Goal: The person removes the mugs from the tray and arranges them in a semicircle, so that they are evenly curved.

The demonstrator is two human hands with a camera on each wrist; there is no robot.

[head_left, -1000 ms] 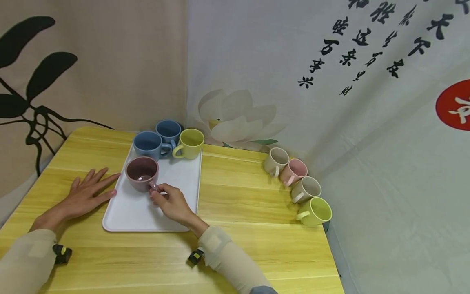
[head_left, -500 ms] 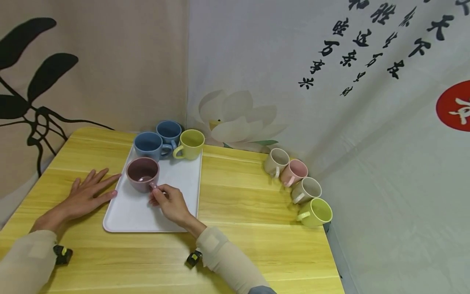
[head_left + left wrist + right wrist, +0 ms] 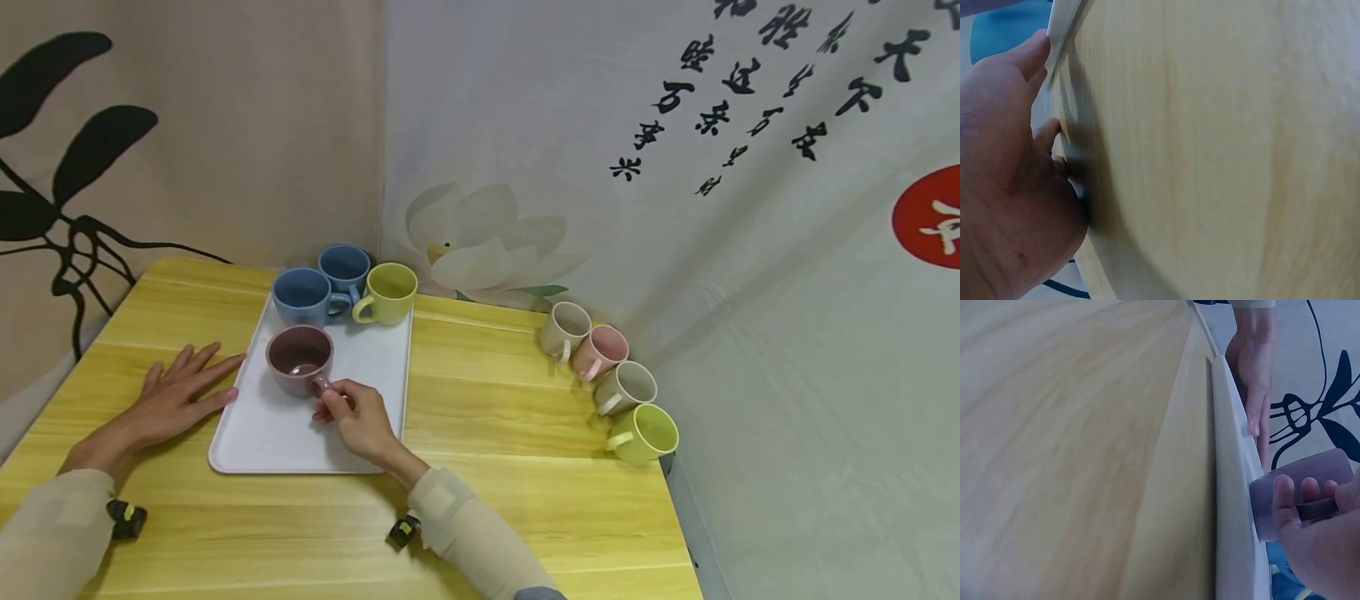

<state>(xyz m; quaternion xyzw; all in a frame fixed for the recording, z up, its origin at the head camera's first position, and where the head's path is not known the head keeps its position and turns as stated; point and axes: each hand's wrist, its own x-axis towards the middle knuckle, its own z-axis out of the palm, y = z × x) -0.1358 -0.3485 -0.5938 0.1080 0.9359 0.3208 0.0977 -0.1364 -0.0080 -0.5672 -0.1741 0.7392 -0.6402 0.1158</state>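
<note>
My right hand (image 3: 362,418) pinches the handle of a mauve mug (image 3: 298,385), which stands upright at the middle of a white tray (image 3: 258,446). In the right wrist view, thumb and fingers close round that mug's (image 3: 1263,503) handle. Fingers spread, my left hand (image 3: 178,393) lies on the table with its fingertips at the tray's left edge. The left wrist view has this hand (image 3: 1007,150) touching the tray rim (image 3: 1063,31). Behind the mauve mug on the tray are two blue mugs (image 3: 302,302) and a yellow-green mug (image 3: 397,302).
Along the table's right edge stands a slanting row of mugs: a beige mug (image 3: 558,337), a pink mug (image 3: 603,348), another beige mug (image 3: 628,385) and a lime mug (image 3: 647,437). A printed curtain (image 3: 480,125) hangs behind the wooden table (image 3: 480,517).
With the mauve mug in its grip, my right hand has shifted slightly right and toward me, widening the gap to the blue mug. The left hand stays in place.
</note>
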